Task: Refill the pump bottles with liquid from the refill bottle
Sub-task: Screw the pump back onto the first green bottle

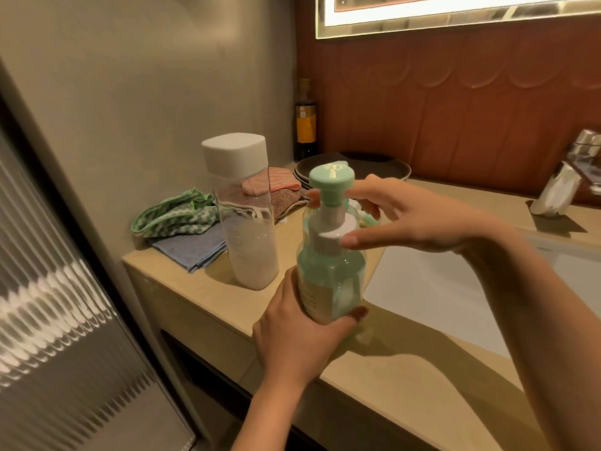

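Observation:
A green pump bottle (330, 275) with a mint pump head (331, 178) is lifted above the counter's front edge. My left hand (292, 336) grips its base from below. My right hand (403, 216) reaches in from the right, fingers around the white collar under the pump head, thumb in front of it. A tall clear refill bottle (250, 236) with a white square cap stands on the counter just left of the pump bottle, holding white liquid in its lower part.
Folded cloths (192, 222) lie at the counter's back left, dark plates (367, 166) behind them, a dark glass bottle (305, 122) in the corner. The white sink basin (439, 288) lies to the right, with a chrome tap (566, 177) beyond it. A ribbed glass door (58, 304) stands at left.

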`<act>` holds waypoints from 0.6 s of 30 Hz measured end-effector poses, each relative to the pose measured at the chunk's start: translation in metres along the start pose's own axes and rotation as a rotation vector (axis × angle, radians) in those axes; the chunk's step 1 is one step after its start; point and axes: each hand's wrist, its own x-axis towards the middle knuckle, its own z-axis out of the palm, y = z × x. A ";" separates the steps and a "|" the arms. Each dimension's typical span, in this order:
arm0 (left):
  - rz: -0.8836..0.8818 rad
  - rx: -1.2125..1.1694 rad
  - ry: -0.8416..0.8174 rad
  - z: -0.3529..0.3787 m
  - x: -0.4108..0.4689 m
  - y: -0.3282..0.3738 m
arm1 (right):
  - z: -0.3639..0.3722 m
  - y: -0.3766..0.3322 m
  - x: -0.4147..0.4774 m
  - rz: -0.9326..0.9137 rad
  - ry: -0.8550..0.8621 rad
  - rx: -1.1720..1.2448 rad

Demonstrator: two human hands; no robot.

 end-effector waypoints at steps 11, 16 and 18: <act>0.017 -0.002 0.006 0.001 0.000 -0.001 | 0.004 0.008 0.006 0.053 0.016 -0.005; 0.019 0.009 0.012 0.001 -0.001 -0.001 | -0.002 0.014 0.001 -0.007 -0.005 -0.039; 0.021 0.010 0.017 0.002 -0.001 0.000 | 0.000 0.013 0.004 -0.036 0.049 0.026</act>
